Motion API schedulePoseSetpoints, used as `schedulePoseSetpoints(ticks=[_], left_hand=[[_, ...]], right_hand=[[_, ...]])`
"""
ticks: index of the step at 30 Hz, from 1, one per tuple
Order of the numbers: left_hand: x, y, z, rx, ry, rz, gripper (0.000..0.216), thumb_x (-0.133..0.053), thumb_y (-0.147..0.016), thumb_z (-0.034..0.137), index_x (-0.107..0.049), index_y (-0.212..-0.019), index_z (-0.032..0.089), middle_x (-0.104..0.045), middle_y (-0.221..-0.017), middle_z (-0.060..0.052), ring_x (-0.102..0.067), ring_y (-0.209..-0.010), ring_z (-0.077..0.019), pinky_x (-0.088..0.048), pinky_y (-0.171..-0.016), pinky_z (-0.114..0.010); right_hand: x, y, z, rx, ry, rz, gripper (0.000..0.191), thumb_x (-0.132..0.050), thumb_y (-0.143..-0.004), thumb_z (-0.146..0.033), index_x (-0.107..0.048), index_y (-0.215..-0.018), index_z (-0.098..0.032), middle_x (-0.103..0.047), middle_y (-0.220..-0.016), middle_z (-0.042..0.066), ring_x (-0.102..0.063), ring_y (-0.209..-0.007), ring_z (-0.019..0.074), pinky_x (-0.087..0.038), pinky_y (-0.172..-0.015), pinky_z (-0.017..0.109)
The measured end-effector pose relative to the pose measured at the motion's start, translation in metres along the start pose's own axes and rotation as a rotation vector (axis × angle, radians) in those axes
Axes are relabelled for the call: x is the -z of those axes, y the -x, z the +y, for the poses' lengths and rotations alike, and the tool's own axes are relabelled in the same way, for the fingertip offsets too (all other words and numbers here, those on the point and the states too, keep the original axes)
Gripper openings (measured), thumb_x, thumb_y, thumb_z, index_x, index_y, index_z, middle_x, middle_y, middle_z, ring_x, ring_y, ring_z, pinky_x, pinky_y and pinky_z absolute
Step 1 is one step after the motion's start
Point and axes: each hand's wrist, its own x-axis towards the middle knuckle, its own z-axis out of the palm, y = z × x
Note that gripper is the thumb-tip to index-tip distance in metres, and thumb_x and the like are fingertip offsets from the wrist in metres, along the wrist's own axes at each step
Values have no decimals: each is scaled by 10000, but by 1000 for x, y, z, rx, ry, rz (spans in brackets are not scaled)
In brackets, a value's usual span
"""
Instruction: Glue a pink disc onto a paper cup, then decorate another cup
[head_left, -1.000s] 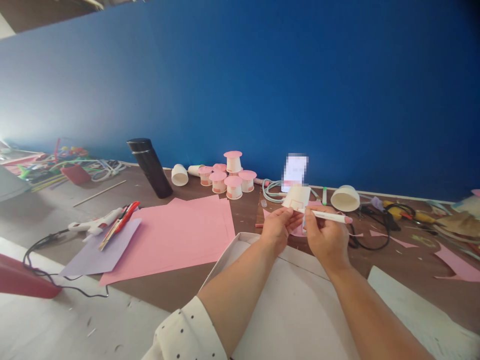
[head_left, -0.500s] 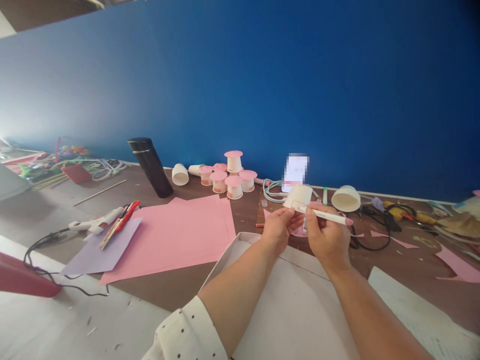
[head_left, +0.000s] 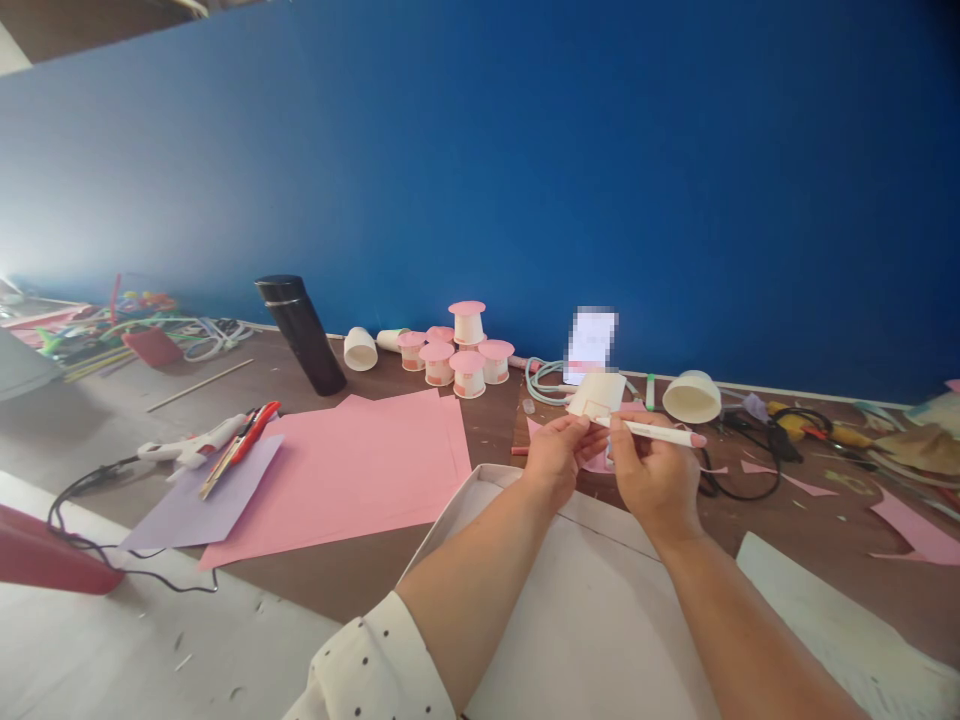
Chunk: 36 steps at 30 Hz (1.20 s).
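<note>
My left hand [head_left: 556, 458] is closed on a white paper cup [head_left: 602, 391], which is tilted over the table. A small rectangular outline shows on the cup's side. In my right hand [head_left: 658, 480] is a white marker [head_left: 660, 434] with a pink end; its tip is at the cup's side, by the outline. Several small cups with pink paper discs on top [head_left: 469, 375] stand together to the left, one raised on the others. Beyond my hands a lit phone [head_left: 589, 345] leans by the blue wall.
Pink paper sheets [head_left: 352, 470] lie left, with a lilac sheet [head_left: 217, 505], a red cutter [head_left: 251, 435] and a white glue gun [head_left: 199, 443]. A black bottle [head_left: 304, 335] stands behind them. Right are a loose paper cup [head_left: 691, 398], cables [head_left: 757, 490] and pink scraps [head_left: 919, 525].
The cup and the marker have shifted very slightly in my hands. Everything else stays where it was.
</note>
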Motion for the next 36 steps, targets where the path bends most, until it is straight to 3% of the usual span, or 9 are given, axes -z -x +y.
schedulePoseSetpoints(ticks=[36], left_hand=[[1,0,-3,-21,-60,-32,310,-803,-591,334,-659,-740,103,-661,-737,-67,-622,-710,-145,-475,-795,-311]], right_hand=[[0,1,1,-30,-11,-23,208,-552,-843,-359,-645,-889,-178,-689,-831,66,-634,-679,172,-501,-671,284]])
